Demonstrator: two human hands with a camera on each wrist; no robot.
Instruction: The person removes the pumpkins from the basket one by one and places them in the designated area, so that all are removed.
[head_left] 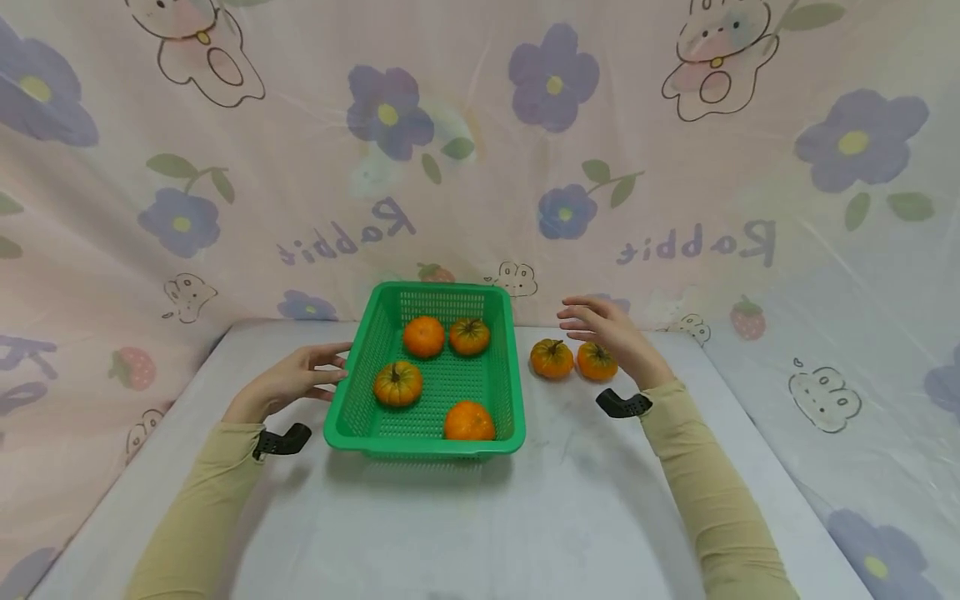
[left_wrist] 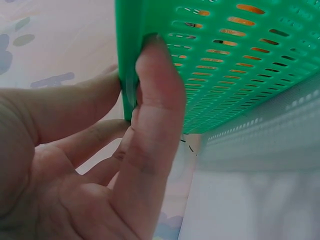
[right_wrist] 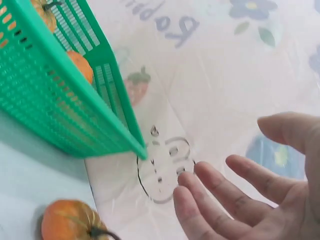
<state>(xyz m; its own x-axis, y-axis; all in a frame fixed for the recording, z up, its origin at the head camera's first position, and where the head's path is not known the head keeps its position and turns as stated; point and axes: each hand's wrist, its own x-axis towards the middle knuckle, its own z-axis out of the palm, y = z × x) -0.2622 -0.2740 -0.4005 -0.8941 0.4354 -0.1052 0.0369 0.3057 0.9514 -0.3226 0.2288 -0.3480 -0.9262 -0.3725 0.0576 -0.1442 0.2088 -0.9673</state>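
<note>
A green plastic basket [head_left: 424, 447] with slotted walls holds several small orange pumpkins [head_left: 398, 384]. My left hand [head_left: 294, 379] is at the basket's left side; in the left wrist view its thumb and fingers pinch the green rim [left_wrist: 131, 60]. To the right of the basket, two more pumpkins sit side by side on the table: one pumpkin [head_left: 551, 359] near the basket wall and another pumpkin [head_left: 597, 363] beside it. Above this pair hangs my right hand [head_left: 611, 333], its fingers spread and holding nothing. The right wrist view shows its palm apart from the basket.
All of this stands on a white table [head_left: 570, 517]. A pale curtain [head_left: 480, 167] printed with flowers, rabbits and strawberries rises behind the table and along its sides. Each wrist wears a black mount [head_left: 624, 404] over a tan sleeve [head_left: 712, 492].
</note>
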